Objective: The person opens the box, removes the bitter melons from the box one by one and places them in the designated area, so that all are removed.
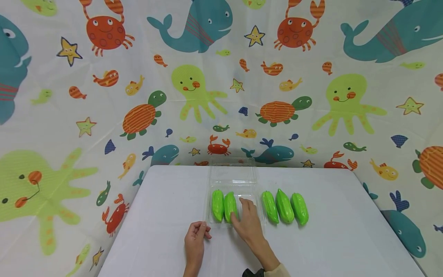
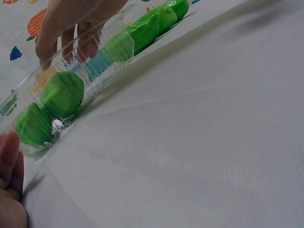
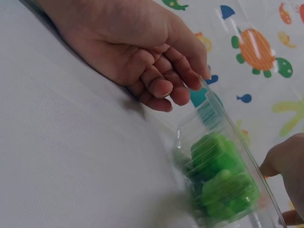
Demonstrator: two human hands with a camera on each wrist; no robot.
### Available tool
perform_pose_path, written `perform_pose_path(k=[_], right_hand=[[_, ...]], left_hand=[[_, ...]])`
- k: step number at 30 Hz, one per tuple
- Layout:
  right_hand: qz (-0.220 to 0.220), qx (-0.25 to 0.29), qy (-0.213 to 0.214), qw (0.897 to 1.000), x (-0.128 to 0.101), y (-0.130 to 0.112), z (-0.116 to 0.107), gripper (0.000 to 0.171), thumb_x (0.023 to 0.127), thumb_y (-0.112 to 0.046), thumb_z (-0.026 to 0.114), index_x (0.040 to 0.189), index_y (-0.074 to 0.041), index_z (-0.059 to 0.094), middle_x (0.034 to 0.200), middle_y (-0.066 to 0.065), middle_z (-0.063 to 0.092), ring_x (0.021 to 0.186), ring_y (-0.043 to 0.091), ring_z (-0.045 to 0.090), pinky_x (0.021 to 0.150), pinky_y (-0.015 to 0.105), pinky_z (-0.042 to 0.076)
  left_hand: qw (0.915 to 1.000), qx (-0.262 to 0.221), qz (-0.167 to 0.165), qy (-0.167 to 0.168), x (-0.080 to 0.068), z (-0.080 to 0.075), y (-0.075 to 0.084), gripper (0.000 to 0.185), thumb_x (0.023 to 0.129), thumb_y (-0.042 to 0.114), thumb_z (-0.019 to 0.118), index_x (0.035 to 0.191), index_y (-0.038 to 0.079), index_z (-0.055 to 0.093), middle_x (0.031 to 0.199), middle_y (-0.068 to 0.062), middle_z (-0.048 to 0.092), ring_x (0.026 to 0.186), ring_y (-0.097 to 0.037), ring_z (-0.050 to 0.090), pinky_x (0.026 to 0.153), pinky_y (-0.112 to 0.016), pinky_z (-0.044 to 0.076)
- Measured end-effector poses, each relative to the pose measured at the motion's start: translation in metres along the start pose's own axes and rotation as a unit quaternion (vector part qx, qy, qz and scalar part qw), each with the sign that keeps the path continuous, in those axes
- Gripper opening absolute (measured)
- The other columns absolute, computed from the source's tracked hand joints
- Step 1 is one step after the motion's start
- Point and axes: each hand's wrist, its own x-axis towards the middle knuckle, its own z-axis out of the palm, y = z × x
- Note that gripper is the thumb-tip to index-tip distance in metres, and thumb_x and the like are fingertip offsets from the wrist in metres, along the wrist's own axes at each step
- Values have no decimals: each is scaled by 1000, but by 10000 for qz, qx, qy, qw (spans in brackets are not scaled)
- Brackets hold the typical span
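A clear plastic container (image 1: 242,191) lies with its hinged lid (image 1: 232,174) swung back. Inside its left part two glossy green, cucumber-shaped pieces (image 1: 217,206) lie side by side. My left hand (image 1: 195,239) pinches the container's near-left corner between thumb and fingers, best seen in the right wrist view. Over the container's right part reaches my right hand (image 1: 250,226), its fingers loosely bent down into it and nothing visible in its grasp. Its thumb is close to the second green piece (image 1: 230,206); whether they touch I cannot tell.
Three more green pieces (image 1: 285,206) stand in a row on the white table (image 1: 346,231), just right of the container. Behind the table hangs a cloth (image 1: 221,57) printed with sea animals. A dark band (image 1: 252,272) shows near my right sleeve.
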Motion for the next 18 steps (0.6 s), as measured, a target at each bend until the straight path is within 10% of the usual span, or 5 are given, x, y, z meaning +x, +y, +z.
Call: perform_pose_path(k=[18], right_hand=[[254, -400, -649, 9968, 5, -6, 2, 57, 83, -25, 76, 130, 3, 58, 121, 20, 62, 107, 33, 64, 88, 43, 57]], left_hand=[[9998, 20, 211, -23, 1, 0, 0, 24, 101, 18, 60, 104, -6, 60, 81, -11, 69, 59, -15, 63, 59, -24, 55]])
